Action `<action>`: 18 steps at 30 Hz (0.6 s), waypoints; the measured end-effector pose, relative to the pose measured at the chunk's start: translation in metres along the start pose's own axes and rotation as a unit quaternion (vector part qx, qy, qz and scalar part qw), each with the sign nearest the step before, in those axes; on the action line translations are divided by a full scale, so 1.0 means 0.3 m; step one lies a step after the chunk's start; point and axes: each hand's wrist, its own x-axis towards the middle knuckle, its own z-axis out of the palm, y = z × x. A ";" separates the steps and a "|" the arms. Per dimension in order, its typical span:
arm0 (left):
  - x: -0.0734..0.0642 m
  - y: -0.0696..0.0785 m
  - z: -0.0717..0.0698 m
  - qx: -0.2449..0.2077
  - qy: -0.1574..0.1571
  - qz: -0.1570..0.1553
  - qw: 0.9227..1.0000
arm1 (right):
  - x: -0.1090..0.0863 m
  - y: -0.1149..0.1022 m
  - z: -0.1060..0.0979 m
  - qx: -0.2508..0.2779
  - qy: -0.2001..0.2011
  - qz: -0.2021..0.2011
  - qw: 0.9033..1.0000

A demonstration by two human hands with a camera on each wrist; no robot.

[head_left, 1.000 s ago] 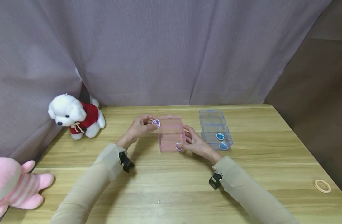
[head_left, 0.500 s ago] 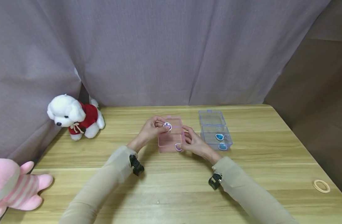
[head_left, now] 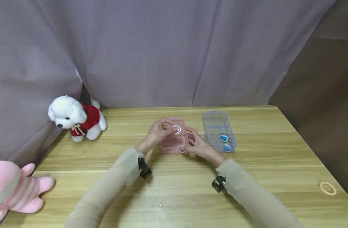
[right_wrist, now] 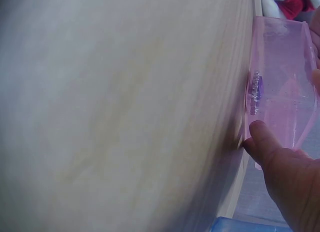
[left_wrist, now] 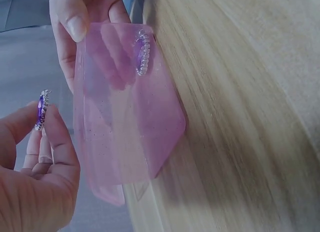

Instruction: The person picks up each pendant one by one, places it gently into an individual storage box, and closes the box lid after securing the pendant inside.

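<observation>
My left hand [head_left: 159,131] pinches a purple gem [left_wrist: 42,110] edged with clear rhinestones between thumb and fingers. In the head view it is over the open pink plastic box [head_left: 167,151], against the lid half. My right hand [head_left: 201,147] grips the right side of that box, thumb at the front and fingers along the side. A second purple gem [right_wrist: 257,90] with a rhinestone edge lies in the box's front right part, near the right thumb. The left wrist view shows this second gem through the translucent wall. The box stands on the wooden table.
Right of the pink box, an open bluish clear box [head_left: 211,148] holds two blue gems [head_left: 223,138]. A white plush dog [head_left: 89,118] in red sits back left. A pink striped plush toy [head_left: 25,193] lies front left. A wooden ring [head_left: 329,193] lies far right.
My left hand has moved right with the purple gem, from beside the pink box to over it. My right hand has stayed on the box.
</observation>
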 end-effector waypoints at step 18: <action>0.003 0.004 0.005 0.070 -0.019 -0.035 0.997 | -0.002 -0.006 -0.003 0.004 -0.004 0.001 1.000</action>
